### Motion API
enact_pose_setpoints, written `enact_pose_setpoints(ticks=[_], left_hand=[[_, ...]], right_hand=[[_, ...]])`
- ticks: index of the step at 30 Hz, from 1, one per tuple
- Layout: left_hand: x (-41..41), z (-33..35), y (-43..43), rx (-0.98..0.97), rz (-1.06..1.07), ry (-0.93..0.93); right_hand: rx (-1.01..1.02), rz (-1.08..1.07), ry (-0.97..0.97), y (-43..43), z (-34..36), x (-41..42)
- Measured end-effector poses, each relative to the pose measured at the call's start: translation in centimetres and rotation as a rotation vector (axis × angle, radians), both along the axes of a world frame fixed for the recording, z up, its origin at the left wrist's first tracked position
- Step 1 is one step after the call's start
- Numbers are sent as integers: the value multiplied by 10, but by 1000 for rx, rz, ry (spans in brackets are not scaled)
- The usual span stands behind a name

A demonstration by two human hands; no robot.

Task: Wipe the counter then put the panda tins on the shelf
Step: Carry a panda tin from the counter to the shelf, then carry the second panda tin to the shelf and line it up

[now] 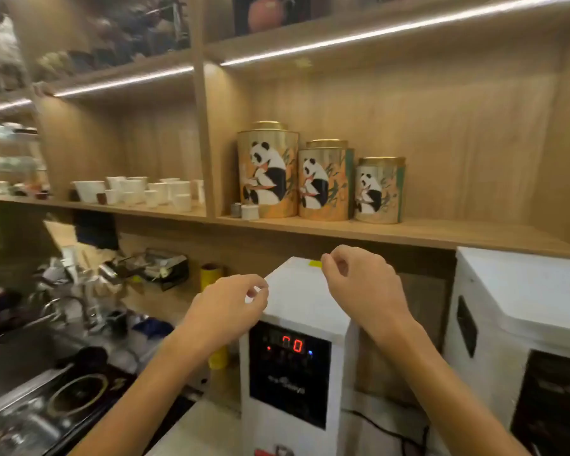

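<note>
Three panda tins (320,179) are standing on the shelf (408,233); a white machine (297,340) is sitting below. Left hand (226,311) and right hand (364,287) are hovering loosely curled, holding nothing.

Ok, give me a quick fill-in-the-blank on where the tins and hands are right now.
1. ____ panda tins stand on the shelf.
2. The tallest tin is the ____most of the row.
3. Both hands, left and right, hold ____.
4. The machine below the hands shows red digits ____.

Missing words: three; left; nothing; 70
</note>
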State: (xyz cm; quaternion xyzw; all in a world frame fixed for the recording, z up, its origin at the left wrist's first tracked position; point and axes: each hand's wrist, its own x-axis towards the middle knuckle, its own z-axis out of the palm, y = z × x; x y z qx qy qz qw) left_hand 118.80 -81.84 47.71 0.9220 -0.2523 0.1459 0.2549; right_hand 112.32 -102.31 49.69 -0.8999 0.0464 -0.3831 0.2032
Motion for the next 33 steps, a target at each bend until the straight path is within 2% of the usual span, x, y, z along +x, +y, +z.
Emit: enact_pose_setpoints(ticks=[2,4,6,9,12,15,19,21,24,27,33], left_hand=[[-54,-25,63,-20,130,-45],[-114,-54,125,27,283,-34],[-166,-84,175,85,446,-16],[-267,-143,256,162,746,209],[-372,-205,322,152,970,415],[-473,-262,370,107,1128,565],[-603,-320,426,16,1312,727],[-669,-338,451,-87,1398,772],[-755,-357,482,-311,1560,770],[-827,-361,501,-437,1727,775],[-917,-372,535,-655,2049,599]], right_hand=[[104,274,-48,49,-30,-35],[181,573,40,106,-67,-61],[202,747,136,157,-104,-78],[183,1009,376,253,-172,-118],[148,1196,619,339,-238,-172],[18,1349,740,413,-287,-233],[-304,1497,791,497,-340,-310],[-458,1565,818,536,-367,-349],[-659,1684,932,599,-400,-410],[-829,1806,994,658,-414,-474],[-914,2080,1013,777,-400,-594]])
